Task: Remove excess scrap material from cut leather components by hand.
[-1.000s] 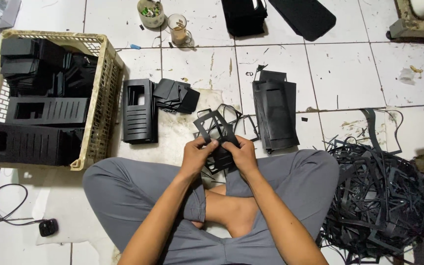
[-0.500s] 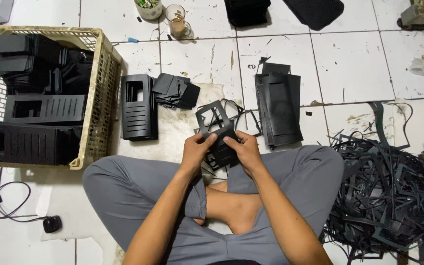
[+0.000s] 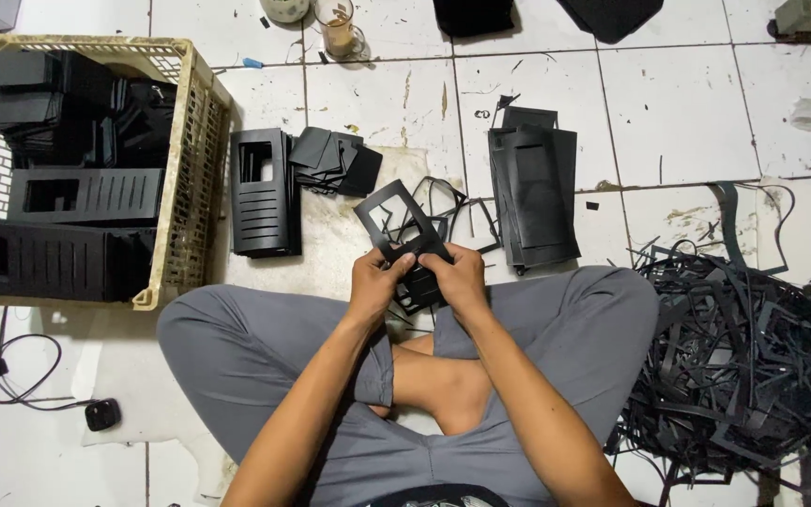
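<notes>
You sit cross-legged on the tiled floor (image 3: 678, 103), and both your hands meet just above your knees, near the picture's centre. Your left hand (image 3: 377, 282) has its grip clenched on the lower left edge of a black cut-out frame piece (image 3: 396, 221); your right hand (image 3: 460, 282) grasps the same piece at its lower right, fingers curled over it. The frame piece tilts up toward 12 o'clock from your hands, its square window open.

At 10 o'clock from your hands a slotted black panel (image 3: 263, 192) lies flat, with a small stack of black squares (image 3: 335, 161) just beside it. At 2 o'clock lies a pile of flat black sheets (image 3: 535, 192). At 9 o'clock stands a cream plastic basket (image 3: 194, 178) holding more black panels. At 4 o'clock sits a tangled heap of black offcut strips (image 3: 734, 366).
</notes>
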